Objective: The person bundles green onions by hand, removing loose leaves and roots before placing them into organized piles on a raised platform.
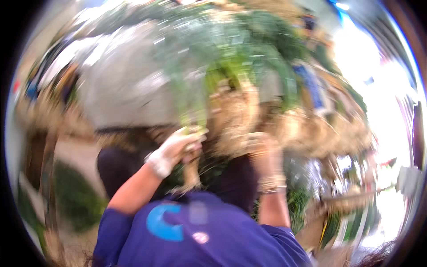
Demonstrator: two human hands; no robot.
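My left hand (180, 145) is closed around a small bunch of green onions (191, 172), held upright before my chest. Its pale stems and roots point toward me, while the long green leaves spread away over a grey-white plastic sheet (130, 83). Some pale covering wraps the left wrist. My right hand (267, 150) is at the near edge of a larger heap of green onions (237, 120), close to the roots. Motion blur hides its fingers, and whether it grips anything is unclear. A light band circles that wrist.
More green onions (300, 130) lie to the right, roots toward me. A blue-and-white item (310, 86) rests among them. Dark green leaves (75, 197) are on the floor at left, with others (298, 207) low beside my right arm. A wooden post (48, 177) stands at left.
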